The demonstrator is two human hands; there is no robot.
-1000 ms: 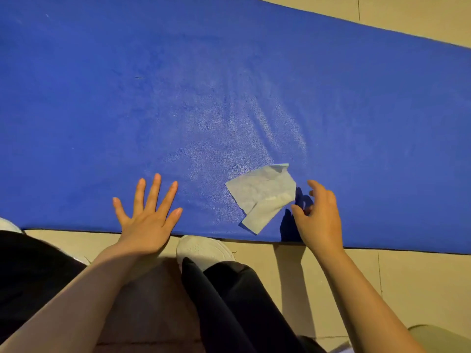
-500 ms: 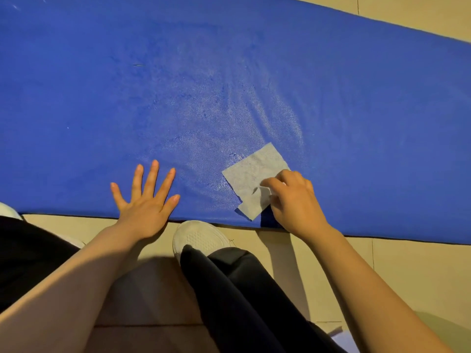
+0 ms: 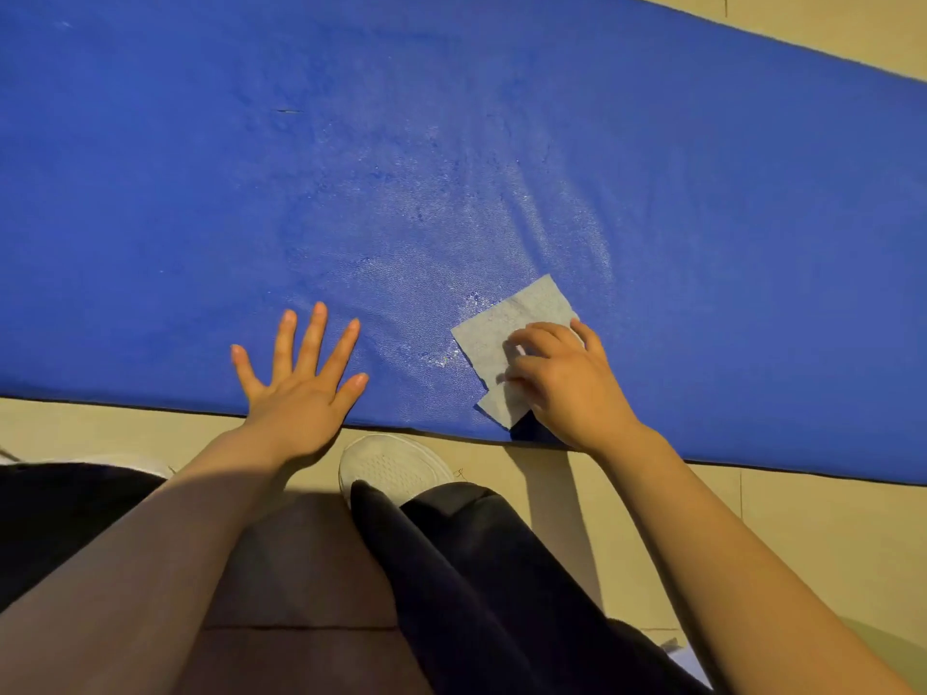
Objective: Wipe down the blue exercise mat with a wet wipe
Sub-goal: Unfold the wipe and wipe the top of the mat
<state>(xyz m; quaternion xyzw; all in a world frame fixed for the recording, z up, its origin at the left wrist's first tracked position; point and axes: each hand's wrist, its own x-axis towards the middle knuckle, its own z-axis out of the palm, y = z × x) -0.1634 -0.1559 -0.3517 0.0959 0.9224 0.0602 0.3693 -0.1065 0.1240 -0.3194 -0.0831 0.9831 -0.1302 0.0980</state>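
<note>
Blue exercise mat point(image 3: 200, 193) is laid out on the tile floor point(image 3: 827, 534), long axis running left to right across the view and tilting down toward the right. A second ago the right hand point(image 3: 567, 383) was off to the side of the wet wipe point(image 3: 506, 338), now it's landed on it, fingers point(image 3: 539, 333) curled and pressing the wipe flat near the mat's near edge, so wiping looks ready to start again. The wipe's far corner points up-right. Left hand point(image 3: 301, 388) hasn't budged, fingers spread wide and flat on the mat. Wet sheen sits just beyond the wipe.
</note>
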